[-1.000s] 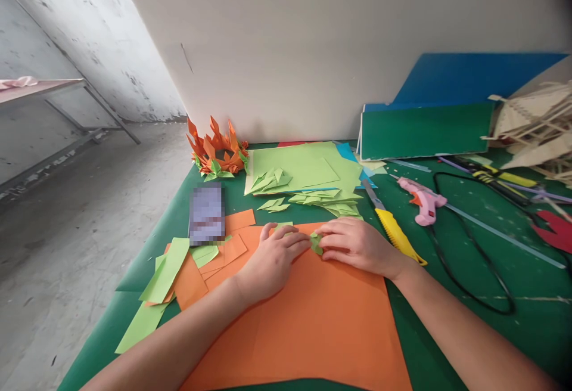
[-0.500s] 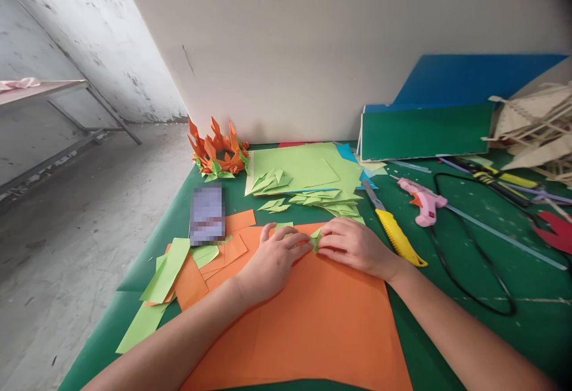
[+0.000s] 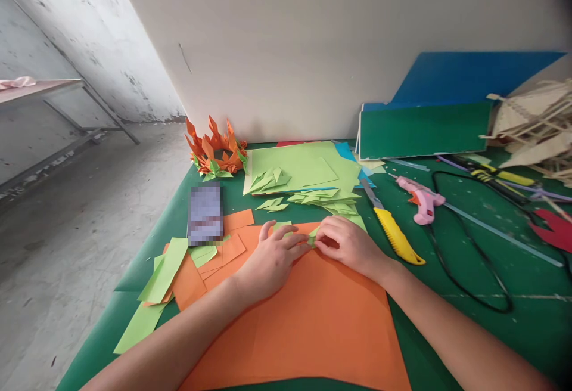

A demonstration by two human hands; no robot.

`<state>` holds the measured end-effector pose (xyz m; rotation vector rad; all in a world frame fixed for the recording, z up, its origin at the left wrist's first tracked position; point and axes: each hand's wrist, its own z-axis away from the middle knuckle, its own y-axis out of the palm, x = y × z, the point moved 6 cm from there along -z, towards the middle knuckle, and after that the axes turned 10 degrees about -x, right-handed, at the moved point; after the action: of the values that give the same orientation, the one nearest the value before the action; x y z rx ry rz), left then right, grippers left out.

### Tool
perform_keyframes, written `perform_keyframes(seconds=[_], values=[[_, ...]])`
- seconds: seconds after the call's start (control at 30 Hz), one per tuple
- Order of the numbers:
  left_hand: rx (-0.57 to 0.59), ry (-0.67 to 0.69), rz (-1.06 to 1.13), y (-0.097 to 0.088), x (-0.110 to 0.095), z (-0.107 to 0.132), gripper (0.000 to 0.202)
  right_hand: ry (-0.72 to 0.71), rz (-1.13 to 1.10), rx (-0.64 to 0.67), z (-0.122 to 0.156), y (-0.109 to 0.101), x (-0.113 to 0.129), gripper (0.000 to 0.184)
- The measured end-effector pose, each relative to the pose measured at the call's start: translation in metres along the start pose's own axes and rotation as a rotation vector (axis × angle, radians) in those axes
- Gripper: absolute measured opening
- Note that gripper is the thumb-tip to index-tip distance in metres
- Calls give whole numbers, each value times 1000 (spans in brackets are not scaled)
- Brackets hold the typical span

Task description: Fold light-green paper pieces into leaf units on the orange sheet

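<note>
A small folded piece of green paper (image 3: pixel 313 235) lies over the large orange paper sheet (image 3: pixel 304 319), mostly hidden by fingers. My left hand (image 3: pixel 274 260) reaches it from the left, its forefinger and thumb tips pressed on the piece while the other fingers are raised and spread. On the other side, my right hand (image 3: pixel 346 245) is curled, with thumb and forefinger pinching the same piece. Just beyond the hands lie several folded green paper leaves (image 3: pixel 326 199). How the held piece is folded is hard to make out.
A yellow utility knife (image 3: pixel 395 233) and a pink glue gun (image 3: pixel 422 200) with a black cord lie right. Green and orange strips (image 3: pixel 163 272) and a pixelated phone-like object (image 3: pixel 205 213) are left. An orange paper crown (image 3: pixel 214 152) stands behind, near a green board (image 3: pixel 426 132).
The fingers of my right hand have curled in more tightly at the green paper piece. My left hand stays nearly in place. The whole view has shifted slightly.
</note>
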<state>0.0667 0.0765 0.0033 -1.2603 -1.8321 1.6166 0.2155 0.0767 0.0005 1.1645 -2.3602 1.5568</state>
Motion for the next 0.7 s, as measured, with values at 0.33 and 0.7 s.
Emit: perform_keyframes(seconds=[0.33,0.7], values=[[13,25,34,-1,-4,-1,52,19,15,-1,0,2,-1,13],[35,20,42,-1,-4,0,59,42,3,9,1,3,-3,13]])
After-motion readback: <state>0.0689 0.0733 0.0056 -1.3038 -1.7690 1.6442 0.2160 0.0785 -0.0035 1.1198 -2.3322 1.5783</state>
